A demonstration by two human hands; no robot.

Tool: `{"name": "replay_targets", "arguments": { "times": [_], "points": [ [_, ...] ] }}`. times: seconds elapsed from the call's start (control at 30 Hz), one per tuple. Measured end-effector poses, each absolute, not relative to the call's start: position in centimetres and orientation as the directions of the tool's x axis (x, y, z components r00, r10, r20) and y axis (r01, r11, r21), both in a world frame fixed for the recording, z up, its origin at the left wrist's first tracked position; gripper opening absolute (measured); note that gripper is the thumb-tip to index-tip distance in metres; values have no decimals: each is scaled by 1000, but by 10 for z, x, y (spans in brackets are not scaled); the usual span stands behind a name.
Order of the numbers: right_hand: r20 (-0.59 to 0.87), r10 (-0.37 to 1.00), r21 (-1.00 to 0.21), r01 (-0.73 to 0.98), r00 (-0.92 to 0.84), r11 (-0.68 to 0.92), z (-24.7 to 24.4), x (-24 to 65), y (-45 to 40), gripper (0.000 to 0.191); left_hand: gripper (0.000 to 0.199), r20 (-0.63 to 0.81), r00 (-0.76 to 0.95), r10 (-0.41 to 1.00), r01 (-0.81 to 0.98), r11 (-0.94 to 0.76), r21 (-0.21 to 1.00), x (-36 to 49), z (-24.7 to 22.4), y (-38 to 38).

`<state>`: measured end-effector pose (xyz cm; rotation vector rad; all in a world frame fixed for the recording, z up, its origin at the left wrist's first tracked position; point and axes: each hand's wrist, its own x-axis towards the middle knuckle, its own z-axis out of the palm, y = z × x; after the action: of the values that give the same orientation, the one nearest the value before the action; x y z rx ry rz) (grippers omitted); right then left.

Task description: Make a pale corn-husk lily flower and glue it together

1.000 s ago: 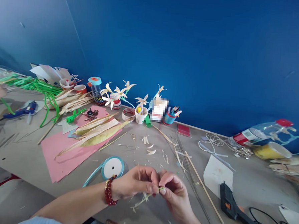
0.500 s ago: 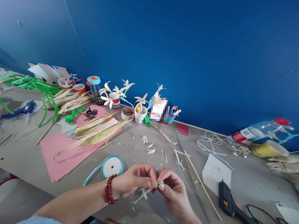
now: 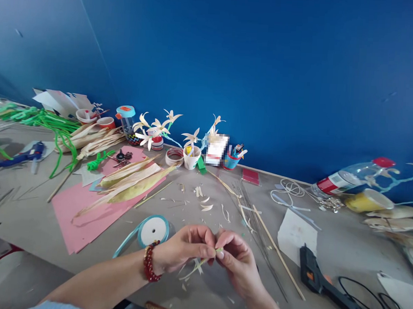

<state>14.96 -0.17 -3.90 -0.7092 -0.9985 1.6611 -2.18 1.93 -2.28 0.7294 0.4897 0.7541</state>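
Observation:
My left hand (image 3: pixel 189 247), with a red bead bracelet (image 3: pixel 150 261) at its wrist, pinches a thin pale green strip (image 3: pixel 193 271) that looks like corn husk. Fingertip to fingertip with it, my right hand (image 3: pixel 237 258) is closed on the same small piece. The strip's loose end hangs below my left fingers; the part inside the pinch is mostly hidden. Beside my left wrist lies a spool of light blue ribbon (image 3: pixel 163 230). Beyond the hands are white husk scraps (image 3: pixel 207 208) on the grey table (image 3: pixel 185 218).
To the right lie thin wires (image 3: pixel 262 249), a wooden stick (image 3: pixel 280 257) and a black glue gun (image 3: pixel 311 270) with its cord. Corn husks (image 3: pixel 135 183) rest on pink paper (image 3: pixel 85 217) at left. Husk flowers (image 3: pixel 159 126) stand along the blue wall.
The view has shifted slightly, so the tabletop things appear a little further left. Both hands stay pinched together on the strip, with only slight finger movement.

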Motion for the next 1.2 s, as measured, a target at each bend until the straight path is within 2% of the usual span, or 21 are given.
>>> {"name": "replay_targets", "arguments": {
  "times": [0.9,1.13,1.2],
  "points": [
    [-68,960,-871,-453,-270,-189,-30,146,-1,19,25,-170,629,759,-458,538,707,-21,-26,20],
    [-119,971,-821,-530,-207,-213,-31,147,1,11,25,-170,641,749,-503,577,644,-20,-28,24],
    [-108,979,-848,-497,-175,-183,-30,148,2,16,25,-173,649,740,-505,590,630,-20,-29,24]
  ]
}}
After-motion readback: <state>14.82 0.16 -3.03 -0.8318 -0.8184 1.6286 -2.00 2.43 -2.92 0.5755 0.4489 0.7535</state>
